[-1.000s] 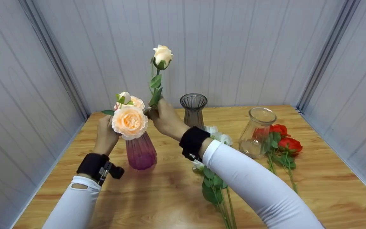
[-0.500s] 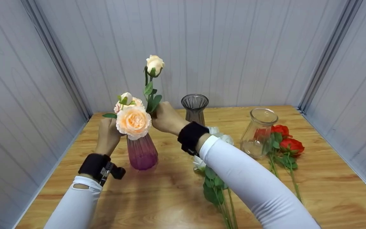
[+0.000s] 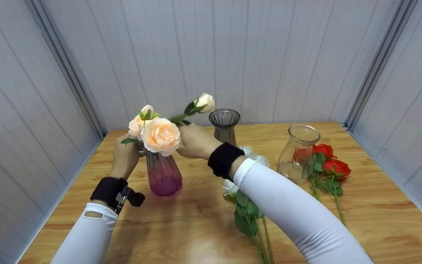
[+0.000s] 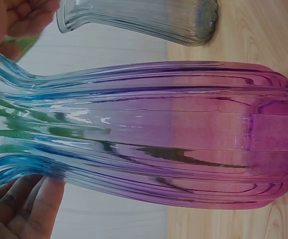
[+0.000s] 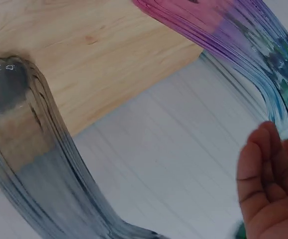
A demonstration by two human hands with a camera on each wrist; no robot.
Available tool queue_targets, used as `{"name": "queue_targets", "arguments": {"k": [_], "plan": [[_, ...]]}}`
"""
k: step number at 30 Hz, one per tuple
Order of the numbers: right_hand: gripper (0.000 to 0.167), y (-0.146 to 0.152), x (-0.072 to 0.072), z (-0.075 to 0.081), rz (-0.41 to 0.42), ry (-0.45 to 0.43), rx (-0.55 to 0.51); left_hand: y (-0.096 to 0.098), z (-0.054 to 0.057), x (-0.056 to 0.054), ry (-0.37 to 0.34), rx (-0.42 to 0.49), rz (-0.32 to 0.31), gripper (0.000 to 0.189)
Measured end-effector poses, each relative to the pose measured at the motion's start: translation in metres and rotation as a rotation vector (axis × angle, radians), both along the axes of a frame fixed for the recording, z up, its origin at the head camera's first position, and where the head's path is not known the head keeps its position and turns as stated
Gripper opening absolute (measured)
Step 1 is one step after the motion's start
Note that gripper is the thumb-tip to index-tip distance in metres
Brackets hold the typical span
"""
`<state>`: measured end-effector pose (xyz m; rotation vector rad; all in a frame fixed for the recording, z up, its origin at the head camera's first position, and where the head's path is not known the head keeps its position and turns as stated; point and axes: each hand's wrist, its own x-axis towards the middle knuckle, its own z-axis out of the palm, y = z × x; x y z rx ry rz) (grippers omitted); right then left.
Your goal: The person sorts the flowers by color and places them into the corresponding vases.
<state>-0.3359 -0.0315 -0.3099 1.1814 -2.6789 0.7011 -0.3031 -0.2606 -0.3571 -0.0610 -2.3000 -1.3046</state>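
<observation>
A ribbed glass vase (image 3: 164, 179), blue at the neck and pink-purple at the base, stands upright at the left of the table. My left hand (image 3: 123, 157) holds its neck; the fingers (image 4: 40, 206) press the glass in the left wrist view. Peach flowers (image 3: 160, 136) lean out of the mouth, their green stems (image 4: 29, 124) inside. At the mouth's right side, my right hand (image 3: 196, 141) holds a cream rose (image 3: 206, 102) by its stem, the bloom tilted right. Curled fingers of that hand show in the right wrist view; the grip itself is mostly hidden.
A grey ribbed vase (image 3: 225, 126) stands behind my right forearm. Farther right is a clear glass vase (image 3: 288, 167) beside red flowers (image 3: 335, 168). White flowers with leafy stems (image 3: 245, 216) lie partly under my right sleeve. Panel walls (image 3: 255, 62) enclose the wooden table (image 3: 181, 234).
The cream rose has come down and tipped over to the right. My right hand has lowered to the vase mouth. The peach flowers have shifted slightly right; my left hand stays at the neck.
</observation>
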Motion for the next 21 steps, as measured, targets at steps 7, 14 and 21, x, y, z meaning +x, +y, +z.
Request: {"name": "queue_targets", "arguments": {"k": [7, 14, 21], "plan": [[0.023, 0.019, 0.001, 0.000, -0.029, -0.056, 0.078, -0.003, 0.003, 0.002, -0.041, 0.133, -0.027, 0.046], [0.027, 0.044, 0.001, -0.005, -0.032, -0.022, 0.043, -0.005, 0.001, 0.005, 0.017, 0.061, 0.054, 0.045], [0.030, 0.070, 0.000, -0.014, -0.018, -0.041, -0.007, -0.007, -0.006, 0.008, -0.016, 0.097, 0.114, 0.043]]}}
